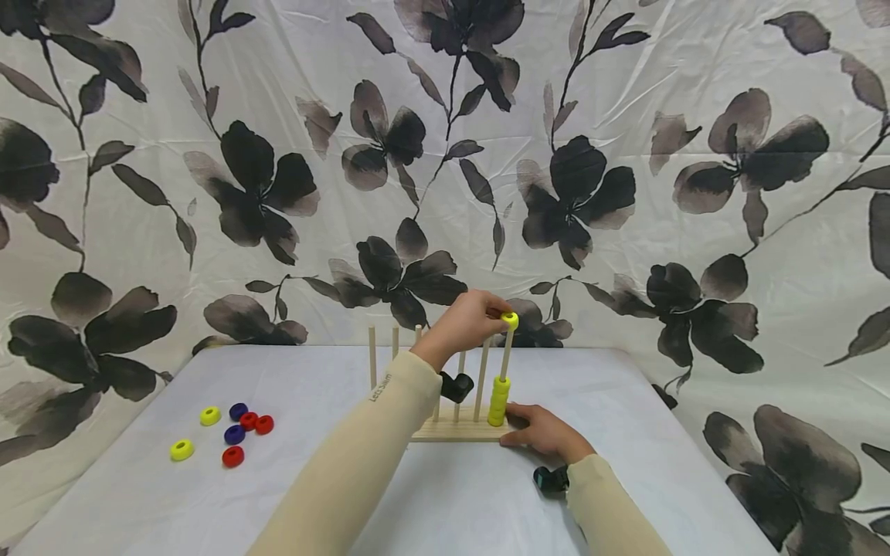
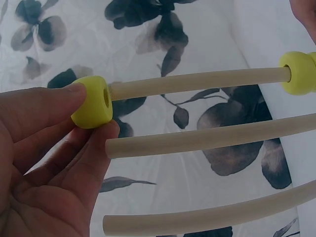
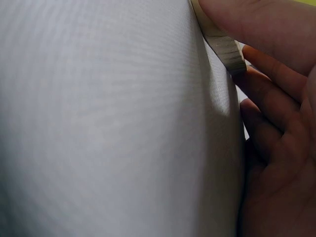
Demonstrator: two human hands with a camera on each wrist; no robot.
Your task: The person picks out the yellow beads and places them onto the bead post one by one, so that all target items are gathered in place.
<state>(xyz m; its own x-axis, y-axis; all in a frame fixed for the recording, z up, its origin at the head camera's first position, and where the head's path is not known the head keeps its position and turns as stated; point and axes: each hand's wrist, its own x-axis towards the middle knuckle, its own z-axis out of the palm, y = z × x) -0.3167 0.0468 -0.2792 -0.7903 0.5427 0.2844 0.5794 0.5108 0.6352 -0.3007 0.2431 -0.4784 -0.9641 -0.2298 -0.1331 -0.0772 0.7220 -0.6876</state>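
Observation:
My left hand point(image 1: 467, 323) pinches a yellow ring bead point(image 1: 511, 320) between thumb and fingers, up at the top of the rightmost wooden peg point(image 1: 507, 357). In the left wrist view, the bead's hole faces the peg, and the peg's tip is right at its edge. Lower on that peg sits a stack of yellow beads point(image 1: 498, 403). The peg stands on a wooden base point(image 1: 455, 436) with a row of upright pegs. At the base's right end, my right hand point(image 1: 549, 432) grips it; the right wrist view shows the thumb and fingers around the base's corner point(image 3: 227, 52).
On the left of the white table point(image 1: 313, 494) lie loose beads: two yellow point(image 1: 181, 450), two dark blue point(image 1: 234, 435) and three red point(image 1: 232, 457). A floral cloth point(image 1: 473, 177) hangs behind the table. Part of the peg row is hidden behind my left arm.

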